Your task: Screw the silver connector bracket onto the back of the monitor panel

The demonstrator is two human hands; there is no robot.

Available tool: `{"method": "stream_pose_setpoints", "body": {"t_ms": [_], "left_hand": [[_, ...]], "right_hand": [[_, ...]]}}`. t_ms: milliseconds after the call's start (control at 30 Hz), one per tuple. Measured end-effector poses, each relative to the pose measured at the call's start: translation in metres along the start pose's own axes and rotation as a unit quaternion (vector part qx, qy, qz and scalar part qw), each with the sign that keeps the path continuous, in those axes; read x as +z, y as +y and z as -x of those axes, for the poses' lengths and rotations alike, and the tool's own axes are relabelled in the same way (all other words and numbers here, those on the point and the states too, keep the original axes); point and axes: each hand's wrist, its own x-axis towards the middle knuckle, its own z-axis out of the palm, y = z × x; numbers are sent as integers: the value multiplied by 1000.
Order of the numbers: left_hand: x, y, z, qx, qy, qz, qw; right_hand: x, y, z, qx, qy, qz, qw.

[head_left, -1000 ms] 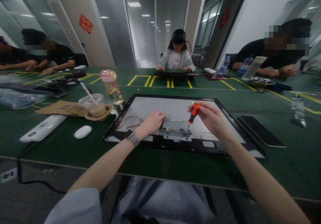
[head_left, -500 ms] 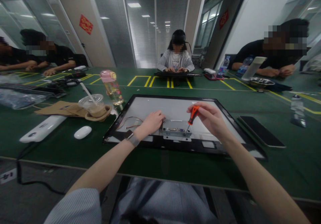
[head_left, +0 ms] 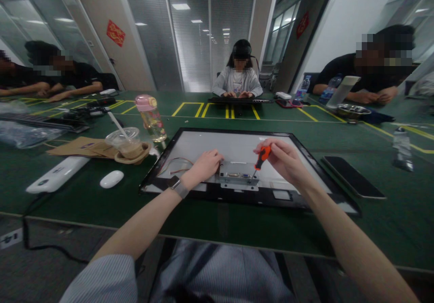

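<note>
In front of me a flat display panel with a black frame lies face-down or face-up, I cannot tell which. Near its front edge stands a silver metal bracket bearing connector ports. My left hand, a watch on its wrist, has its fingers curled at the bracket's left end. An orange and black screwdriver is gripped in my right hand, slanting down to the left. Its tip meets the bracket's right side by the blue port; the screw itself is too small to see. Thin wires lie left of the bracket.
A phone lies right of the panel. To the left are a white mouse, an iced drink cup, a pink-capped bottle and a white device. Several people sit around the green table.
The screwdriver's handle has turned slightly in my right hand, its tip staying at the same spot. My left hand has not moved visibly. A person at the far left has shifted a hand.
</note>
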Motion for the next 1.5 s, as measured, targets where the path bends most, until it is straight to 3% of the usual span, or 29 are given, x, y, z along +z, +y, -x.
{"method": "stream_pose_setpoints", "body": {"t_ms": [733,967,1233,1500], "left_hand": [[-1,1,0,2,4,-4,1000],[-2,2,0,2,3,-6,1000],[0,2,0,1,5,-3,1000],[0,2,0,-4,3,-3,1000]], "right_hand": [[-2,6,-1,-33,24,22,999],[-2,6,-1,-9,24,3,1000],[-1,6,-1,-39,27,-14,999],[-2,7,-2,-19,15,-18,1000]]}}
